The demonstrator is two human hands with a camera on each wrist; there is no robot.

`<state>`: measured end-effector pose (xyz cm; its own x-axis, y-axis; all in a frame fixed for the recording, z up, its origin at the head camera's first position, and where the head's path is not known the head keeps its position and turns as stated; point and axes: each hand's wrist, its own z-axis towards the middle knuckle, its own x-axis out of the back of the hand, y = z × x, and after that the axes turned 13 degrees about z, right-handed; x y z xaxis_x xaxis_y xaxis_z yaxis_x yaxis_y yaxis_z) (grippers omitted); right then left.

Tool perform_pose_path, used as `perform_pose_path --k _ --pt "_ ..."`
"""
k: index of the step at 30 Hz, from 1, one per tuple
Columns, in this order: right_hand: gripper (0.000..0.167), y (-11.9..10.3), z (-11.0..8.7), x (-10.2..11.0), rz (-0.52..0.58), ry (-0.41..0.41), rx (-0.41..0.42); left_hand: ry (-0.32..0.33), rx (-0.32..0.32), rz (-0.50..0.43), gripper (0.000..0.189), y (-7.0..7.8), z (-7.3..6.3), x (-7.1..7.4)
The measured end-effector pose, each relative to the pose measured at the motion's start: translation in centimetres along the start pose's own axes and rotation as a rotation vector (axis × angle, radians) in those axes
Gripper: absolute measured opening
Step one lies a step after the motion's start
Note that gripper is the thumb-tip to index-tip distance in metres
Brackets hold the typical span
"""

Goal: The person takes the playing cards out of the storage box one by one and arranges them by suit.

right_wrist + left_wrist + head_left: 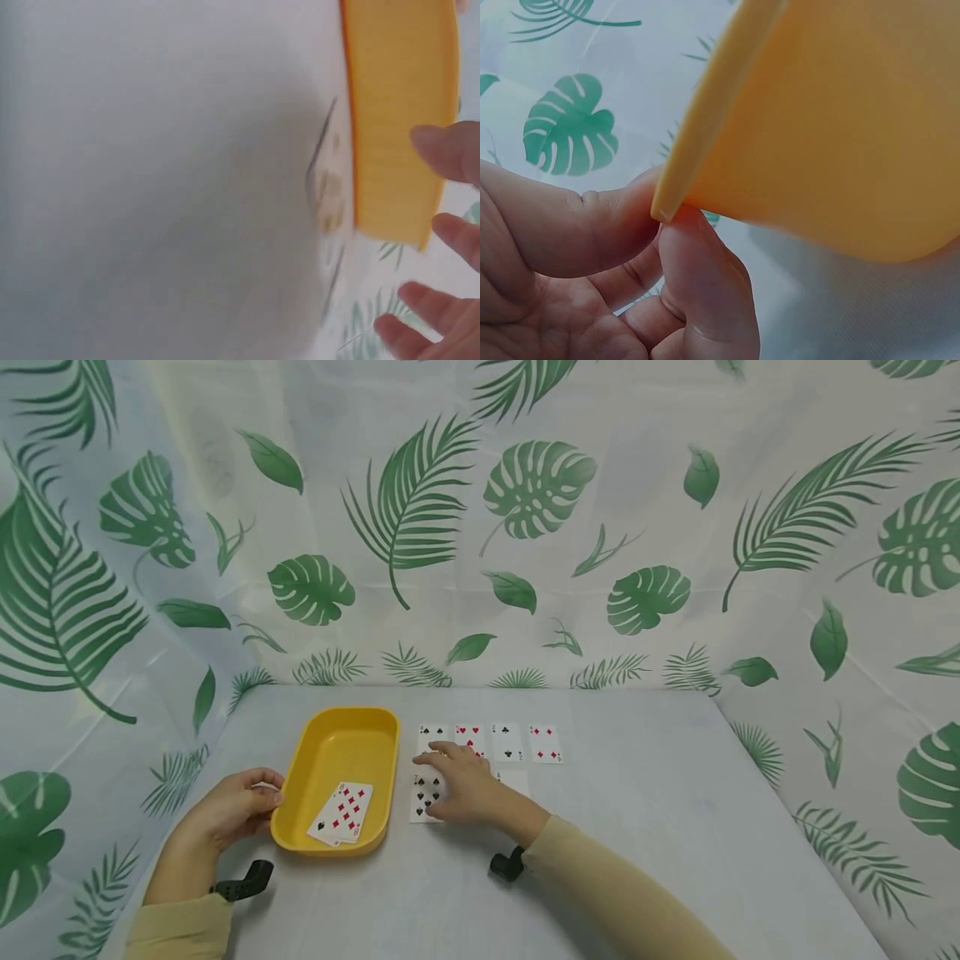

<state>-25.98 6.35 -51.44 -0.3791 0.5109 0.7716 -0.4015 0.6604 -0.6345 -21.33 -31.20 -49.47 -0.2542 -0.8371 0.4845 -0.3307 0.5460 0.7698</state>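
My left hand [236, 806] pinches the left rim of a yellow plastic tray [337, 752] between thumb and finger; the left wrist view shows this grip closely. Inside the tray lies a red diamond playing card [354, 810], overlapping a spade card [321, 828]. To the tray's right, my right hand [468, 785] hovers with spread fingers over the seven of spades [426, 806]. The right wrist view shows those fingers apart and holding nothing. The hand partly hides an ace [515, 778] and the cards just beneath it.
Along the back runs a row of face-up cards: a four of spades [433, 732], a heart card [469, 733], a two of clubs [506, 743] and a four of diamonds [545, 743]. All lie on a pale cloth-covered table [660, 827]. Leaf-printed curtains [555, 552] surround it.
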Motion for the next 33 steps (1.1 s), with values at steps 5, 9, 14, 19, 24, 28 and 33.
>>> perform_pose_path --k 5,9,14,19,24,28,33 --pt "0.085 -2.0 0.1 -0.2 0.003 0.022 0.012 0.002 0.0 -0.005 0.031 0.1 -0.1 0.0" --pt "0.09 -3.8 0.2 -0.5 -0.007 0.037 0.037 0.001 0.007 -0.003 0.031 0.1 -0.1 0.0" --pt "0.093 -5.8 0.6 -1.0 -0.053 0.052 0.079 0.006 0.007 -0.001 0.031 0.0 0.0 0.0" --pt "0.094 -7.6 1.2 -1.8 -0.117 0.061 0.128 0.007 0.003 -0.005 0.031 0.1 -0.1 0.0" --pt "0.094 -9.1 1.8 -2.7 -0.175 0.057 0.169 0.001 -0.002 -0.009 0.03 0.2 -0.2 0.0" --pt "0.094 -10.0 2.5 -3.6 -0.241 0.053 0.191 0.0 0.002 -0.007 0.03 0.3 -0.2 0.0" --pt "0.093 -11.3 3.2 -4.6 -0.302 0.044 0.211 0.0 0.007 -0.007 0.029 0.3 -0.2 0.0"
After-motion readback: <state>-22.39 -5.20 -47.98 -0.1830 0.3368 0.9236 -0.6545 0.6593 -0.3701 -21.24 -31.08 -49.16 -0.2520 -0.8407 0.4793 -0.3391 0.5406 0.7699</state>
